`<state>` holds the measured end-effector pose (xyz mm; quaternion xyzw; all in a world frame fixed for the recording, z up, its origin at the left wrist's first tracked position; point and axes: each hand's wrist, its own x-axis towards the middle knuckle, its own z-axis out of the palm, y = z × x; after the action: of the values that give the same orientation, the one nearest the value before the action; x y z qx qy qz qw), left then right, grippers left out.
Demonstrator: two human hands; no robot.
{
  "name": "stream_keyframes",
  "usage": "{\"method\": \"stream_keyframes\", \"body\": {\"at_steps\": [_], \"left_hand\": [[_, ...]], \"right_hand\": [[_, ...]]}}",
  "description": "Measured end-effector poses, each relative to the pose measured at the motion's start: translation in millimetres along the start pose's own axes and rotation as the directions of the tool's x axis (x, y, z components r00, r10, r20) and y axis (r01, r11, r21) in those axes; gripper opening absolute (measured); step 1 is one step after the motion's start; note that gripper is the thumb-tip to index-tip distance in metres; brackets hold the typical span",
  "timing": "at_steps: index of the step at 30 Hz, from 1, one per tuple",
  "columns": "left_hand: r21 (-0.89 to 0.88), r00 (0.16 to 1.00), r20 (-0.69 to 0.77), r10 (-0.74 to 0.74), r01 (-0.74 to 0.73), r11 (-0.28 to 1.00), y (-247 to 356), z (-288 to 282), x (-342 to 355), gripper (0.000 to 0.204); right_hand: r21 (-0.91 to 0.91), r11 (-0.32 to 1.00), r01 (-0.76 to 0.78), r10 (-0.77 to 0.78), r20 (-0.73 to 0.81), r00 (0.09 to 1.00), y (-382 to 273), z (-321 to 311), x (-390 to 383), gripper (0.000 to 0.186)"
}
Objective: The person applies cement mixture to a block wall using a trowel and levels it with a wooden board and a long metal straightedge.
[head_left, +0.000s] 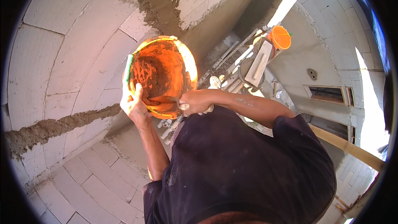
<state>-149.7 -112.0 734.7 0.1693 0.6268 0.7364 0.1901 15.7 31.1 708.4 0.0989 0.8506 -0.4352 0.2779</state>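
Your left hand [132, 101] is clamped on the rim of an orange bucket [161, 74], fingers hooked over the edge, holding it tipped up toward you close against the white block wall [62, 58] so its mortar-smeared inside shows. Your right hand [197, 103] is clenched around the handle of a trowel [166, 99] whose blade reaches into the bucket's lower part, touching the brown mortar [147, 74] there. Behind the bucket a metal ladder [236, 64] carries a plastering float [259, 64] and a second, smaller orange bucket [280, 37], well apart from your hands.
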Motion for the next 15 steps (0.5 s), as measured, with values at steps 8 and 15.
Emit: {"method": "stream_keyframes", "body": {"at_steps": [8,15], "left_hand": [[-0.177,0.988,0.138,-0.077,0.101,0.979,-38.5,-52.9,6.2,0.034],[-0.389,0.921,-0.127,-0.368,0.296,0.873,-40.8,-84.8,16.0,0.052]], "right_hand": [[0.997,0.071,0.001,-0.332,0.023,0.943,20.6,50.8,-35.4,0.028],[0.889,-0.150,0.432,-0.163,-0.453,0.876,-37.2,16.3,-66.7,0.039]]}}
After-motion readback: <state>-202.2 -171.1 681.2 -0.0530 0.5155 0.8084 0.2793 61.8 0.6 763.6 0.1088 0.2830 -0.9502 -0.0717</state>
